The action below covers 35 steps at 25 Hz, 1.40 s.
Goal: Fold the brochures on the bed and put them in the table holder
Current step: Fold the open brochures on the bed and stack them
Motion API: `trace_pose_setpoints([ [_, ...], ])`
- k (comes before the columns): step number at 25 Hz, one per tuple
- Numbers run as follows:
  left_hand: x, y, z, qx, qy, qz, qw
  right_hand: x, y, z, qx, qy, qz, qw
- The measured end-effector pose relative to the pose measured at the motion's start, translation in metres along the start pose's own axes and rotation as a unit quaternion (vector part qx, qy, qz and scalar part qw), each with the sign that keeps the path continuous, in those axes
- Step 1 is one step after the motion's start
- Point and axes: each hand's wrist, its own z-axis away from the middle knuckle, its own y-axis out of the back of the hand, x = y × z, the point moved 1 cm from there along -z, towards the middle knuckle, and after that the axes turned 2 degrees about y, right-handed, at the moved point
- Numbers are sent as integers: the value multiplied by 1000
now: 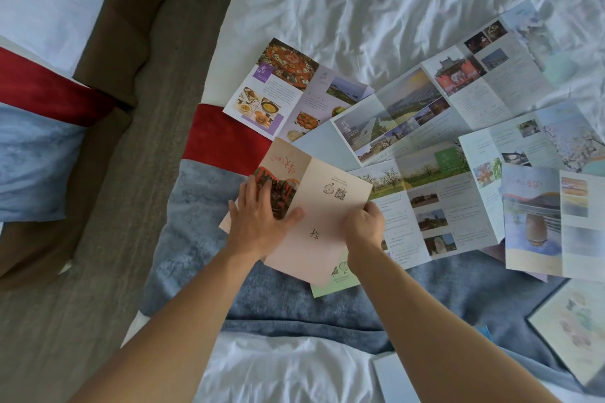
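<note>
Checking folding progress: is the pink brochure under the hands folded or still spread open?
Partly folded. The pink brochure shows two panels with a crease between; left hand presses it flat, right hand grips its right edge.

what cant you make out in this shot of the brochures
Head view only:
- Table holder: not in frame.
- Small print on the pink folded brochure: too small.
- Green brochure: mostly hidden under the pink one.
- Pastel floral sheet: cut off by the right edge.
- Right hand fingertips: curled under the paper edge.
</note>
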Motion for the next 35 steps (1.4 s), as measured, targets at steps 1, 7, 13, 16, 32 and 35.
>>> trace_pose_setpoints([
  [1,6,2,2,7,-35,-4,999,-5,3,2,-9,7,2,1000],
  [7,43,21,13,5,-50,207,977,-31,18,14,-69,43,-6,997],
  [13,71,36,22,73,-28,288,954,-58,36,25,-90,77,-42,992],
  [16,75,38,29,18,-20,387,922,-65,46,29,-109,72,-71,989],
  [32,116,30,66,143,-80,252,954,-61,103,33,-52,-1,-106,993],
  [35,115,29,73,185,-173,157,955,-61,113,25,-128,-49,-144,980],
])
